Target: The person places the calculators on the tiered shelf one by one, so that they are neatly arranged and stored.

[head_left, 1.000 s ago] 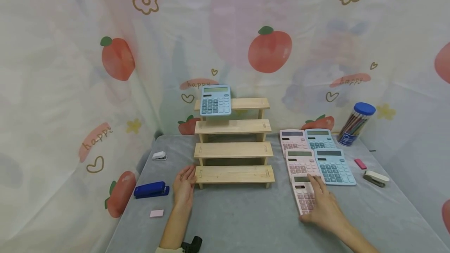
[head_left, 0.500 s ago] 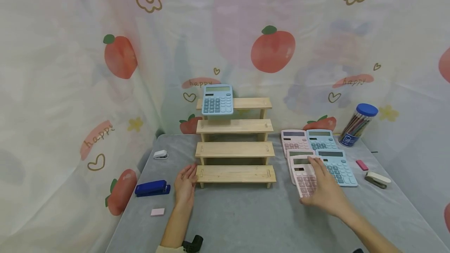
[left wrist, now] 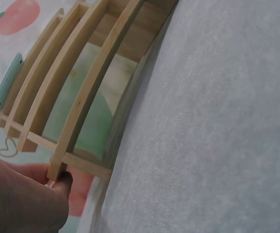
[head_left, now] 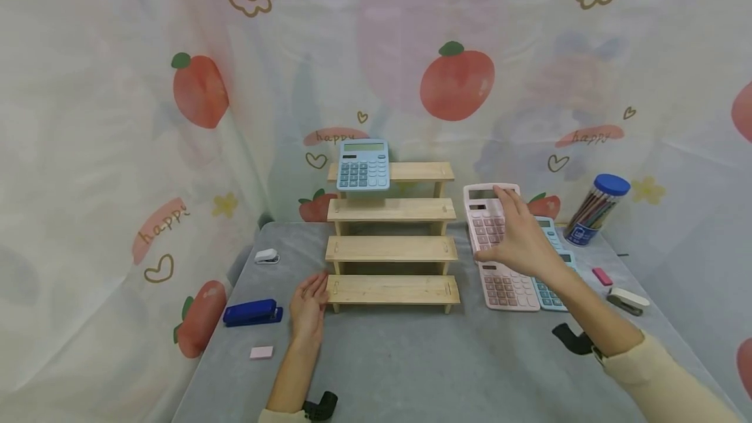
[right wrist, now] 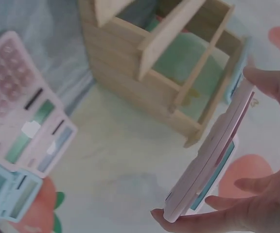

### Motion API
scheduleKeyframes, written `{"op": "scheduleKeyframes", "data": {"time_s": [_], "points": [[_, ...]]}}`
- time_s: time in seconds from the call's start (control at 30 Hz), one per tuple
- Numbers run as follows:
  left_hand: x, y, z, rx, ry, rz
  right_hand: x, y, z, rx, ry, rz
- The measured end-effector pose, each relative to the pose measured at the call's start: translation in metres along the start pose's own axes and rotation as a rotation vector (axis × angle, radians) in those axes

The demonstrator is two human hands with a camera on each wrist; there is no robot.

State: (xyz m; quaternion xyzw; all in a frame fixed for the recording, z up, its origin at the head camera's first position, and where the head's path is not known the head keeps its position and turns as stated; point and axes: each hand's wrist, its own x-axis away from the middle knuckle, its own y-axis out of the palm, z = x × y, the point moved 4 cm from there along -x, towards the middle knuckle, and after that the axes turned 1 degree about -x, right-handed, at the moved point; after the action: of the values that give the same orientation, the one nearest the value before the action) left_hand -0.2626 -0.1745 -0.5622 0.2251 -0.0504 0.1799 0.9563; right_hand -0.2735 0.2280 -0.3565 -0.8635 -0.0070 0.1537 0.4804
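My right hand [head_left: 525, 243] holds a pink calculator [head_left: 484, 217] up off the table. In the right wrist view the thumb and fingers grip this calculator [right wrist: 208, 155] at opposite ends, and its face is turned away. At the left, my left hand [head_left: 308, 309] pinches the left end of the lowest board of a four-tier wooden stand [head_left: 392, 289]. The left wrist view has thumb and finger on that board's end [left wrist: 57, 167]. A blue calculator [head_left: 363, 165] leans upright on the stand's top step. Below the lifted calculator lie more pink calculators [head_left: 510, 289] and blue calculators [head_left: 549, 296].
A blue-lidded jar of pencils [head_left: 596, 209] stands at the back right. Near it lie a pink eraser [head_left: 602, 276] and a white stapler [head_left: 628, 301]. On the left are a small white stapler [head_left: 267, 256], a blue stapler [head_left: 252, 313] and a pale eraser [head_left: 261, 352].
My right hand has picked up the nearest pink calculator and raised it up and back, over the other calculators. My left hand stays at the stand.
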Motion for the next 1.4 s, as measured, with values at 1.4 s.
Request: {"op": "scheduleKeyframes", "data": {"time_s": [1.4], "points": [[0.000,0.000,-0.002,-0.025,0.034,0.018,-0.171,0.052,-0.070,-0.089,0.101,0.047]]}}
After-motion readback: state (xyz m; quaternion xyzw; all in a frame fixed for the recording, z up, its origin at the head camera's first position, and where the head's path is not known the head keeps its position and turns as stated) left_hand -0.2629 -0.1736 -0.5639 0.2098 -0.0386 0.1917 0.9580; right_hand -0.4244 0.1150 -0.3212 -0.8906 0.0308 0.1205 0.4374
